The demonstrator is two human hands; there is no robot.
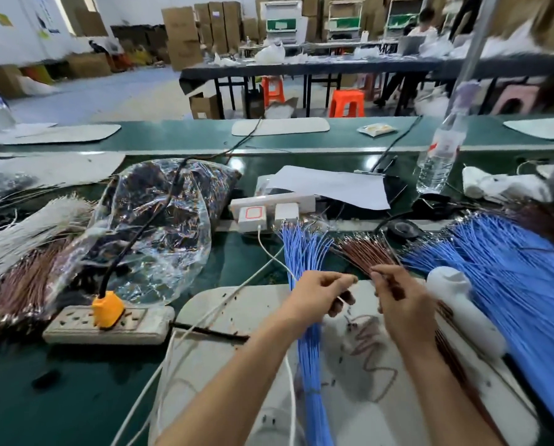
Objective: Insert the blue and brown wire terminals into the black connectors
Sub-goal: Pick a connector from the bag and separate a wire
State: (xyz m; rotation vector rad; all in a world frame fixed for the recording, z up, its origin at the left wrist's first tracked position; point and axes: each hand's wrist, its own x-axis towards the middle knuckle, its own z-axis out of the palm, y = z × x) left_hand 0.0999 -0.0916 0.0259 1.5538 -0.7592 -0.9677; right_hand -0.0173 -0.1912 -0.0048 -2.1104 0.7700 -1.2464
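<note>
Brown thin wire (394, 286) pinched by the right hand (398, 305); the left hand (317, 294) grips a dark piece (339, 304).

Single head cam, wide-angle, worn by person: looks fwd and down, close over dark green workbench top (234, 252), workshop room (108, 91) beyond

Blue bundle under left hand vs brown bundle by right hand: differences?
Colour: blue wire bundle is blue, brown wire bundle brown. Pose: blue runs almost straight toward the person under the left hand; brown slants right under the right hand. Thickness: blue looks fuller. Shared: both lie on the white mat, terminal ends fanned outward.
</note>
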